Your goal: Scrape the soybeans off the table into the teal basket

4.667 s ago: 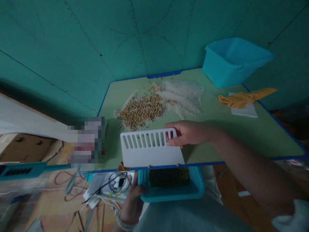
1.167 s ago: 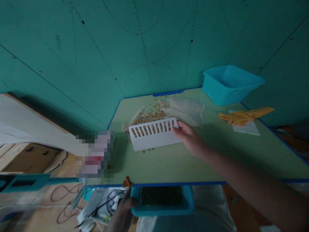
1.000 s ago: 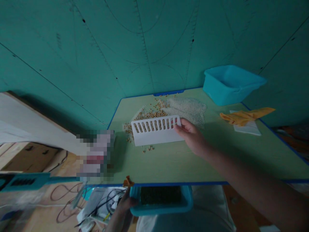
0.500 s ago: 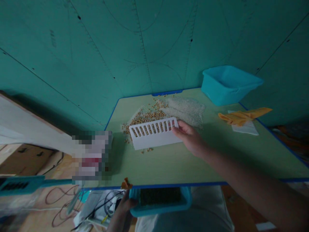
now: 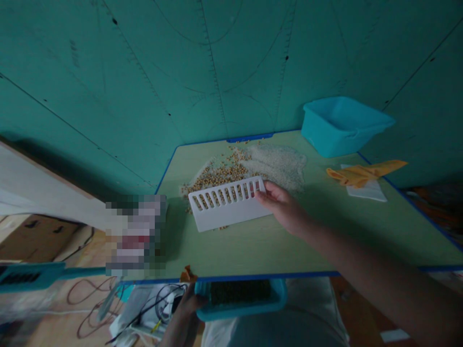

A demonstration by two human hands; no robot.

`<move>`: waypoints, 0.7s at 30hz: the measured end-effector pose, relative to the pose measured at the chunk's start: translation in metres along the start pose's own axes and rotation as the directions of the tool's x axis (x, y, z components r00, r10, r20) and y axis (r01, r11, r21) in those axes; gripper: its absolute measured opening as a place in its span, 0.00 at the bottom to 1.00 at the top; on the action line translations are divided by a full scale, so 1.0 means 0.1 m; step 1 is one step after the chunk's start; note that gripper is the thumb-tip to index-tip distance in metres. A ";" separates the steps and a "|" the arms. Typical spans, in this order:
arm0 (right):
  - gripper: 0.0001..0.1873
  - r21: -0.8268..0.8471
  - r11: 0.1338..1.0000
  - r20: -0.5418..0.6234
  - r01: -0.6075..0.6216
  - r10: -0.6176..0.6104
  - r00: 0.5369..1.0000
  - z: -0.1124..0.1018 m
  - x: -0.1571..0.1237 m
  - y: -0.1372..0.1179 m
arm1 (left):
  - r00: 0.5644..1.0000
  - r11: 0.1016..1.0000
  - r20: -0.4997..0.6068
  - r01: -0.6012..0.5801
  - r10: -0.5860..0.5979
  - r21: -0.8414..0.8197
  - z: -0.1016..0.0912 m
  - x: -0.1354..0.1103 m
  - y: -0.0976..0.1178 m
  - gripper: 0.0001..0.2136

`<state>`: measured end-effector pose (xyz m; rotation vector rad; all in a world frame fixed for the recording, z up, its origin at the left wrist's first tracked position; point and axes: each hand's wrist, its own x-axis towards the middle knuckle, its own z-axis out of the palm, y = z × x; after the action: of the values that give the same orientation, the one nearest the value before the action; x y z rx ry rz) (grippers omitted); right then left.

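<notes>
My right hand [image 5: 280, 205] grips the right end of a white slotted plastic panel [image 5: 231, 209], fingers closed on it. The panel stands tilted over the table, its row of slots upward. Behind it lies a pile of tan bean-like kernels [image 5: 217, 177], some showing through the slots. White grains [image 5: 277, 161] spread beside them to the right. Below the table's front edge, my left hand [image 5: 191, 303] is closed on the left end of a teal tray [image 5: 242, 315], whose inside looks dark. Part of that hand is in shadow.
A teal bin [image 5: 321, 135] stands at the table's back right. Near it an orange cloth [image 5: 361, 174] lies on a white sheet [image 5: 378, 193]. An orange scrap [image 5: 188, 274] sits at the front edge. A teal slotted tool [image 5: 34, 276] and cables are at the left.
My right hand has tilted the panel, and its left end has come slightly left and toward me, covering some of the loose kernels in front. My left hand and the tray look nearly unchanged.
</notes>
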<state>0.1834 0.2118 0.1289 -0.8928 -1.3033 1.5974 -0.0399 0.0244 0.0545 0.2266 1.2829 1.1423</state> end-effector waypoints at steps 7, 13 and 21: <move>0.11 -0.027 1.000 -0.005 0.012 -0.012 1.000 0.00 0.01 0.02 | 0.998 0.999 0.051 0.029 -0.028 -0.021 -0.03 0.02 -0.01 0.12; 0.10 -0.014 1.000 -0.006 -0.017 0.017 1.000 0.01 0.01 0.00 | 0.997 1.000 0.073 0.026 -0.025 -0.009 -0.04 0.02 0.00 0.13; 0.09 0.062 0.994 -0.030 -0.089 0.091 0.995 0.00 0.01 0.00 | 0.998 0.999 0.065 0.025 -0.022 -0.036 -0.01 0.02 -0.01 0.12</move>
<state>0.1828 0.2128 0.1287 -0.9481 -1.2005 1.6762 -0.0412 0.0254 0.0520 0.2190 1.2038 1.1287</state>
